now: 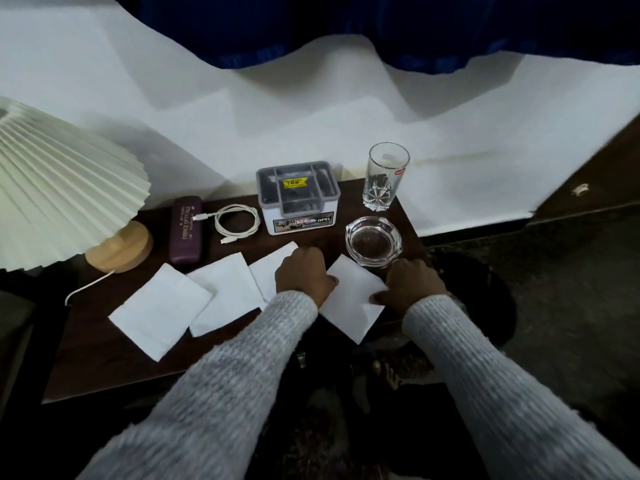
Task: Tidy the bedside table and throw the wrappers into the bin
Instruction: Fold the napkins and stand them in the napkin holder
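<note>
On the dark bedside table [104, 358] four white paper sheets lie in a row along the front. The left hand [304, 273] rests on the third sheet [266, 271], and the right hand [410, 284] presses the rightmost sheet [349, 303], which overhangs the table edge. Behind them stand a pleated lamp [62, 188], a purple spectacle case [187, 230], a coiled white cable [237, 221], a grey organiser box [298, 199], a tall glass [384, 176] and a glass ashtray [374, 239]

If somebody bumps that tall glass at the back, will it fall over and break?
Probably it could tip: the tall glass is narrow and stands upright near the table's back right corner. It looks empty, so likely light and easy to knock. Being clear glass, it may well crack if it falls.
</note>
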